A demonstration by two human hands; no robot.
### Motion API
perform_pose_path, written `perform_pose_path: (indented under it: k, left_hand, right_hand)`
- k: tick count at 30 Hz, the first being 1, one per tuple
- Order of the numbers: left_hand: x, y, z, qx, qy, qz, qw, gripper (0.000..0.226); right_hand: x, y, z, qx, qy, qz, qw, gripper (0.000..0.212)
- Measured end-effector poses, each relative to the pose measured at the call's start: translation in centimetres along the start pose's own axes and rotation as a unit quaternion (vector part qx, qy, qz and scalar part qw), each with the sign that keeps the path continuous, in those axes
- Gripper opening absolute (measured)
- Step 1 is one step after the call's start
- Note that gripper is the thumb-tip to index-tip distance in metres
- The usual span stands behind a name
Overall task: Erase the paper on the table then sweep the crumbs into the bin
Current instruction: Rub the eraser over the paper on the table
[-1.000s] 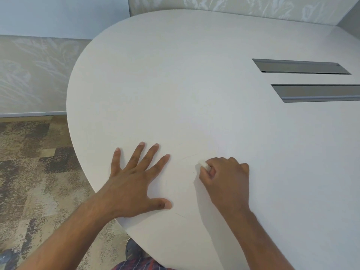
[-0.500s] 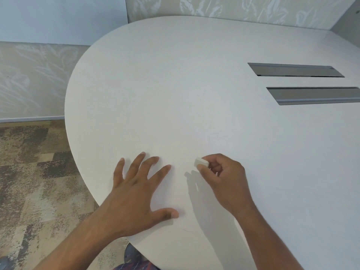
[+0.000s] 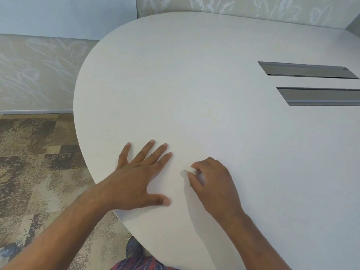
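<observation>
A white sheet of paper (image 3: 175,184) lies near the front edge of the white table (image 3: 194,84), almost the same colour as the tabletop; only a faint corner of it shows. My left hand (image 3: 140,178) lies flat on the paper, fingers spread. My right hand (image 3: 212,182) pinches a small white eraser (image 3: 189,169) between thumb and fingers, its tip down on the paper just right of my left hand. No crumbs or bin can be made out.
Two grey rectangular cable slots (image 3: 307,70) (image 3: 319,96) are set into the table at the right. Patterned carpet (image 3: 35,162) lies to the left, below the rounded table edge. A patterned wall panel (image 3: 35,71) runs behind.
My right hand with the eraser has shifted slightly back and forth over the paper. My left hand stays flat in nearly the same spot.
</observation>
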State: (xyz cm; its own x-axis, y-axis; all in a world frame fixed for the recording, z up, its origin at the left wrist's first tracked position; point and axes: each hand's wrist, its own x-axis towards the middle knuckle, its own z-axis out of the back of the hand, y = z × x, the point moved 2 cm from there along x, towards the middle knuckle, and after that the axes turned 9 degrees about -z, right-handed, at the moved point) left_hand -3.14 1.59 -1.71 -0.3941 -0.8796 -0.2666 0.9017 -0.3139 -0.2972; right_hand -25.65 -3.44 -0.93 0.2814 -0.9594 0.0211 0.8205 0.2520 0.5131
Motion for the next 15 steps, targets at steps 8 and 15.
perform_pose_path:
  k: [8,15]
  left_hand:
    - [0.2,0.0,0.0,0.003,0.020,0.007,1.000,0.123]
    - [0.1,0.0,0.1,-0.001,0.025,0.008,1.000,0.122]
  right_hand:
    - [-0.5,0.4,-0.7,-0.057,-0.013,0.047,0.997,0.005]
    - [-0.8,0.5,-0.9,-0.069,-0.016,0.060,0.996,0.005]
